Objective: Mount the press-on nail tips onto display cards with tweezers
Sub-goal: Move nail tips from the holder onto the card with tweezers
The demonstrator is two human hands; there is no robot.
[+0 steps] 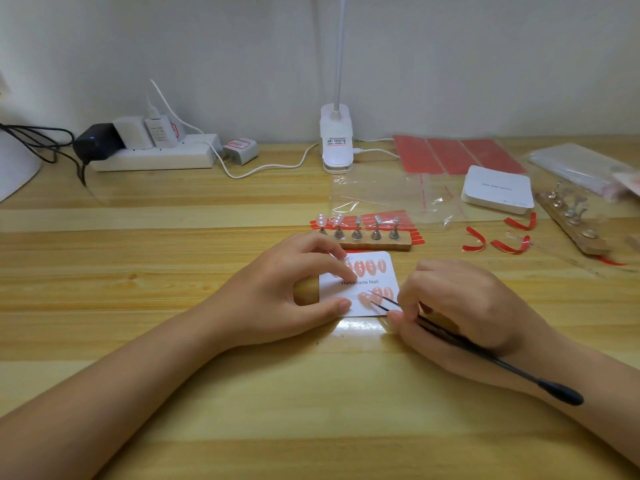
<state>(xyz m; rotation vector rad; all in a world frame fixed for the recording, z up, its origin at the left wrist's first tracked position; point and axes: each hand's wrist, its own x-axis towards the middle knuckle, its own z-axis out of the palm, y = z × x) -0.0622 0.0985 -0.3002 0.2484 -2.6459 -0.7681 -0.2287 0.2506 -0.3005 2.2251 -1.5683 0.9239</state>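
A white display card (367,285) printed "Handmade Nail" lies on the wooden table. It carries a top row of several peach nail tips (371,267) and three more in the lower row (364,298). My left hand (294,292) pinches the card's left edge between thumb and fingers. My right hand (460,306) grips black tweezers (450,336), whose open points rest over the lower row at the leftmost tip. Behind the card a wooden nail stand (375,241) holds two pale tips (322,221) on its left pegs.
A stack of blank cards (497,188), red adhesive sheets (450,154), clear bags (381,195) and peeled red strips (498,239) lie at the right. A second stand (571,216) sits far right. A clip lamp (336,140) and power strip (156,154) line the back.
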